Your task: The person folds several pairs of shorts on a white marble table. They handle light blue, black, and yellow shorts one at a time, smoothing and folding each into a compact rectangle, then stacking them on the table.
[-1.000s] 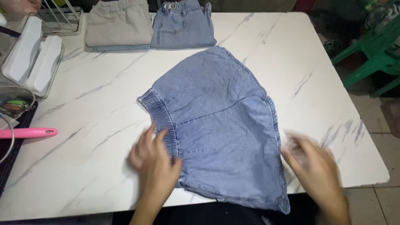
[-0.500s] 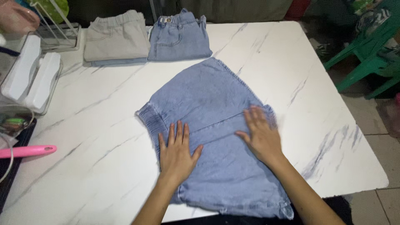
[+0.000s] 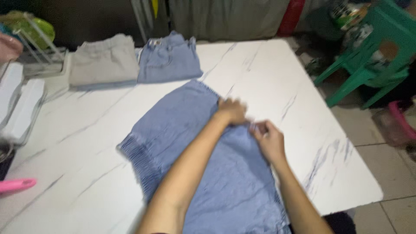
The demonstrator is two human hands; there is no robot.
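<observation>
A pair of light blue denim shorts (image 3: 173, 130) with an elastic waistband lies flat on the white marble table (image 3: 277, 78). My left hand (image 3: 232, 110) reaches across the cloth and pinches its far right edge. My right hand (image 3: 268, 138) sits just beside it, fingers closed on the same edge of the shorts. My left forearm crosses over the middle of the garment and hides part of it. The view is blurred by motion.
Folded beige shorts (image 3: 103, 60) and folded blue denim shorts (image 3: 169, 58) lie at the table's far edge. A pink handle (image 3: 15, 185) and white containers (image 3: 19, 106) sit at the left. A green plastic stool (image 3: 368, 65) stands on the floor to the right.
Both hands left the flat middle of the shorts and moved up and right to its far right edge, closing on the cloth. The camera view tilted upward.
</observation>
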